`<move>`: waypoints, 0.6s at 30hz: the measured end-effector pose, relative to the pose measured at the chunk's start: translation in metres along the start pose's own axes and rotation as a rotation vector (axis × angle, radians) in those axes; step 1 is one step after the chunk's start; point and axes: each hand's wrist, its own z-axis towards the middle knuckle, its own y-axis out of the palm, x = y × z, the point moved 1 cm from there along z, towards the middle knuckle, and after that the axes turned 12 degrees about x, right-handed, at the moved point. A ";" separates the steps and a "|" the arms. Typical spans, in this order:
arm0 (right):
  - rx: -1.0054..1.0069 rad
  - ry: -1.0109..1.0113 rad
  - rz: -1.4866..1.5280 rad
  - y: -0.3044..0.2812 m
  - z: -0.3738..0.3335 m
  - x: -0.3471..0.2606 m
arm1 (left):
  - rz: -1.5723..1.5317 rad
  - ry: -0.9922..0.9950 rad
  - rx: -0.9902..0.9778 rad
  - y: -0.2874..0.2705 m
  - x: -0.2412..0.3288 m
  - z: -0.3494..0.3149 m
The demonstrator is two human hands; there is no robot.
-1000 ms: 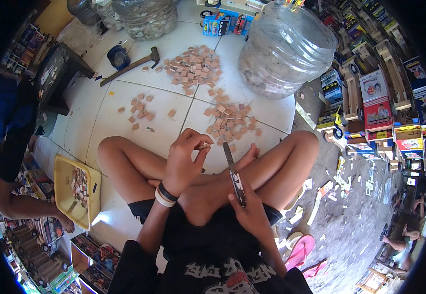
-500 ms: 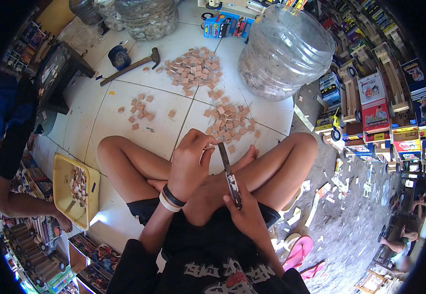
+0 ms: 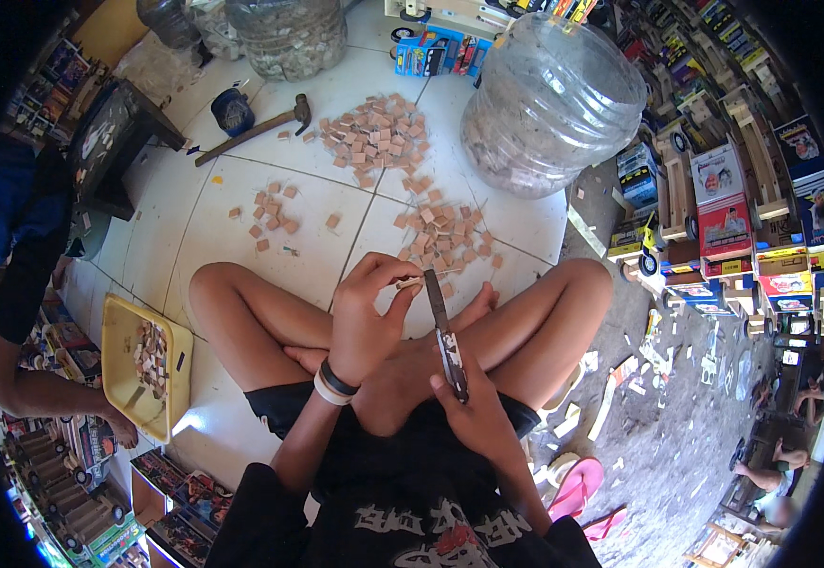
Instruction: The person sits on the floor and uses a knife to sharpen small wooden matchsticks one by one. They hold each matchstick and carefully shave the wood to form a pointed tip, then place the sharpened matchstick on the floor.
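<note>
Sitting cross-legged, I hold my left hand (image 3: 367, 308) over my lap. Its thumb and fingers pinch a small pale wooden piece (image 3: 410, 282), partly hidden by the fingertips. My right hand (image 3: 476, 417) is wrapped round the black-and-white handle of a knife-like tool (image 3: 438, 301). The tool's dark, narrow blade points away from me, its tip close beside the left fingertips. Whether the blade touches the small piece, I cannot tell. On the white tiles beyond my hands lies a pile of small square wooden blocks (image 3: 374, 137), several with thin strands sticking out.
A hammer (image 3: 260, 130) and a blue cup (image 3: 231, 112) lie left of the pile. A large clear plastic container (image 3: 554, 104) stands right of it. Another person's arm (image 3: 47, 390) reaches near a yellow basin (image 3: 185, 379) at left. Wooden toy trucks (image 3: 725, 208) are stacked at right.
My left hand has turned slightly at the fingertips, so more of the pale piece shows. The blade tip has shifted a little away from me. The blocks have not moved.
</note>
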 end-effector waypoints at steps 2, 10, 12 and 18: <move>-0.012 -0.033 0.055 0.002 0.000 0.000 | -0.143 -0.124 0.013 0.002 -0.005 -0.003; -0.107 0.056 0.249 0.007 0.000 0.005 | -0.413 -0.093 0.100 0.013 -0.025 -0.012; -0.268 0.298 0.521 0.009 0.000 0.003 | -0.651 -0.135 0.169 0.020 -0.024 -0.012; 0.293 -0.259 -0.277 0.027 0.008 -0.010 | -0.365 -0.049 0.336 0.020 -0.006 -0.019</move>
